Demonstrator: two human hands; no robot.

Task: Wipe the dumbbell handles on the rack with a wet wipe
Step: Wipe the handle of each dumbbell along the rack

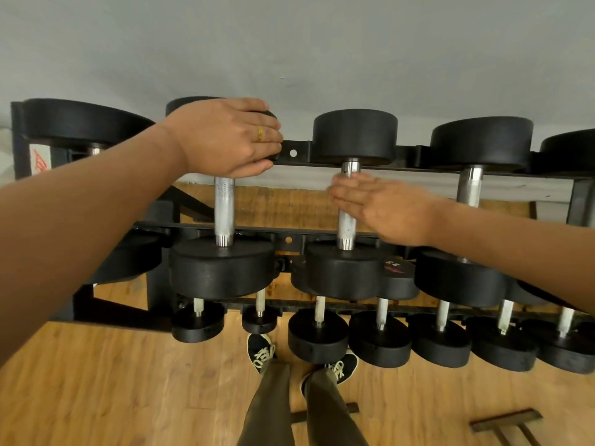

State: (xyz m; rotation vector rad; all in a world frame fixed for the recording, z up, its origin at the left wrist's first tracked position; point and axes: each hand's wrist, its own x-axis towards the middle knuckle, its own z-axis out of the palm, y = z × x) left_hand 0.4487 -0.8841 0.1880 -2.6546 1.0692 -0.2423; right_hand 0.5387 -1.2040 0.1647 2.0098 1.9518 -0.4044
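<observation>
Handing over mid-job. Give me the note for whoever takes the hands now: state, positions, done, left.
Left hand: clasps the far head of the left dumbbell on the rack.
Right hand: fingers straight, laid against the middle dumbbell handle; blurred.
Wet wipe: not visible; possibly under the right palm.
Done: cannot tell which handles are wiped.
Left: likely the right dumbbell and the lower row.

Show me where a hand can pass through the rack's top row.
Free: between the left handle, whose far head the left hand grips, and the middle handle, rack rails front and back. Crowded: the right hand and forearm cross the next gap; lower-row dumbbells sit packed.
</observation>
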